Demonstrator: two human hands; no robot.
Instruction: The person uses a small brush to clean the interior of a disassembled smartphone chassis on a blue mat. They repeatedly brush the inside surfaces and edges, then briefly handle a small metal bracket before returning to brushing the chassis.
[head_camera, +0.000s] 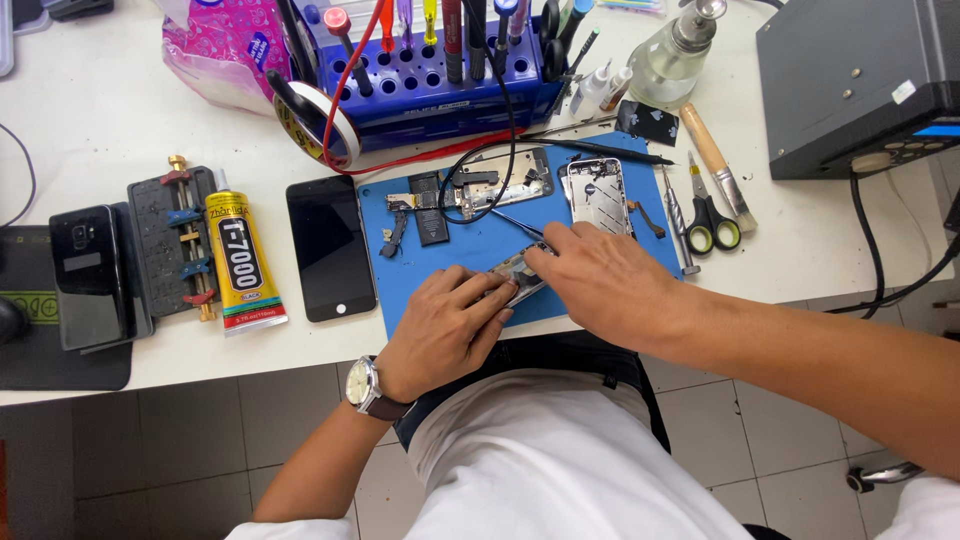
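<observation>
My left hand (445, 330), with a wristwatch (364, 387) on its wrist, presses down on a small phone circuit board (520, 272) near the front edge of a blue work mat (470, 255). Beside it my right hand (605, 280) holds thin tweezers (515, 224), their tips pointing back-left over the mat. Farther back on the mat lie an opened metal phone frame (597, 192), a second phone part (497, 180) and several small black components (425, 210).
A black phone screen (329, 248) lies left of the mat. Next to it are a yellow glue tube (241, 260), a clamp fixture (178, 240) and a dark phone (88, 275). Behind stands a blue tool rack (440, 70). Scissors (708, 215) and a brush (718, 165) lie right; a black box (850, 80) stands beyond.
</observation>
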